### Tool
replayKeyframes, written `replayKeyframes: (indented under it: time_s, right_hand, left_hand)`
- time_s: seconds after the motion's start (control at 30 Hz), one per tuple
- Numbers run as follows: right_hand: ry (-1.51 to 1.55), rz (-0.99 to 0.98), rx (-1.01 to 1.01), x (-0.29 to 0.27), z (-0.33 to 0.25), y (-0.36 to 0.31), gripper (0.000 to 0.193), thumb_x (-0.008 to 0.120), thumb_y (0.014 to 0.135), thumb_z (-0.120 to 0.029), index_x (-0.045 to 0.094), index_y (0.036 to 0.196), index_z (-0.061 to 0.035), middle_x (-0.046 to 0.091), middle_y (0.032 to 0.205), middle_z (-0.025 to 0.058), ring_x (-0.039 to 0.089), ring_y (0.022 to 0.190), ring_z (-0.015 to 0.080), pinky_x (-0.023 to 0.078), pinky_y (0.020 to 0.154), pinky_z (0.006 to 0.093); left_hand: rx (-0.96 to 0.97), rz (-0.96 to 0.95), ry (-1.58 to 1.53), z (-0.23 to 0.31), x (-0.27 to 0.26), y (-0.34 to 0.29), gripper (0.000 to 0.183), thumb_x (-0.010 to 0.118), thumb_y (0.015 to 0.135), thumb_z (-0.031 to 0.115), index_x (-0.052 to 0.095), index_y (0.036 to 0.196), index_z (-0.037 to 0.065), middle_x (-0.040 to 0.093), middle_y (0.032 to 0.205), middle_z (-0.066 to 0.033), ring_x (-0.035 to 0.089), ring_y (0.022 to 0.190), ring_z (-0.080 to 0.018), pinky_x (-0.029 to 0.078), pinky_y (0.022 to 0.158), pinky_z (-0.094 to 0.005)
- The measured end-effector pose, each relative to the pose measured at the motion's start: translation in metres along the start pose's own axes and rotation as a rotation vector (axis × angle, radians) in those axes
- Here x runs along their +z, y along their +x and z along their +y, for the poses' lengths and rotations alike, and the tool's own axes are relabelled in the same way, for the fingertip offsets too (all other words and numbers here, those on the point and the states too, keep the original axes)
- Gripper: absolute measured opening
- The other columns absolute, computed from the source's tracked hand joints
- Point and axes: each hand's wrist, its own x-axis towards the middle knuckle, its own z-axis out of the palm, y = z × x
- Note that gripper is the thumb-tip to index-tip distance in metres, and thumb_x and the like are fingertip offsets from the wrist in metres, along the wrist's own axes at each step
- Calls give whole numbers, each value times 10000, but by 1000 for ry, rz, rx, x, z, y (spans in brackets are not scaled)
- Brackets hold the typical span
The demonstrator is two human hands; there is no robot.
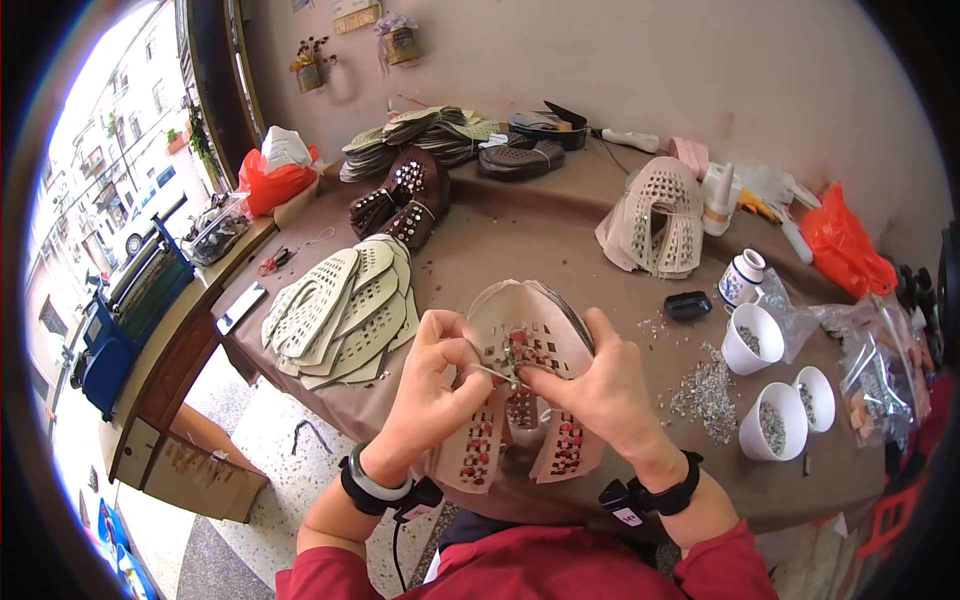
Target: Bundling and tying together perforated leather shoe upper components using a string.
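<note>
Right in front of me is a U-shaped beige perforated shoe upper [482, 318], with red and silver studs down its middle and along both lower ends. My left hand [428, 388] is closed, thumb and forefinger pinching a thin pale rod [492, 373] that reaches to the studs at the centre. On the other side, my right hand [608, 388] grips the edge of the upper. Its thumb presses beside the rod's tip, and its other fingers are partly hidden behind the piece.
Pale green perforated pieces [345, 310] are fanned out at left, with a dark studded bundle [412, 195] behind. Tied beige uppers [655, 215] stand back right. Loose silver studs [707, 392] lie near white cups [772, 425], a black case [687, 306] and a small jug [742, 277].
</note>
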Motion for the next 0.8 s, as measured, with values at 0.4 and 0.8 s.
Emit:
replayKeyframes:
  time_s: [0.4, 0.8]
  right_hand:
    - [107, -17, -39, 1, -3, 6, 510, 837, 652, -266, 522, 926, 27, 665, 780, 226, 688, 743, 345, 541, 637, 386]
    - [950, -150, 117, -34, 15, 22, 683, 787, 666, -155, 501, 1248, 59, 646, 1103, 122, 646, 959, 189, 518, 867, 315]
  left_hand:
    - [-45, 52, 45, -6, 4, -7, 429, 835, 620, 68, 414, 705, 67, 412, 1101, -129, 432, 1054, -257, 413, 901, -344]
    - [214, 60, 122, -23, -22, 0, 351, 897, 559, 265, 595, 621, 97, 430, 1178, -139, 445, 1161, -286, 367, 997, -463]
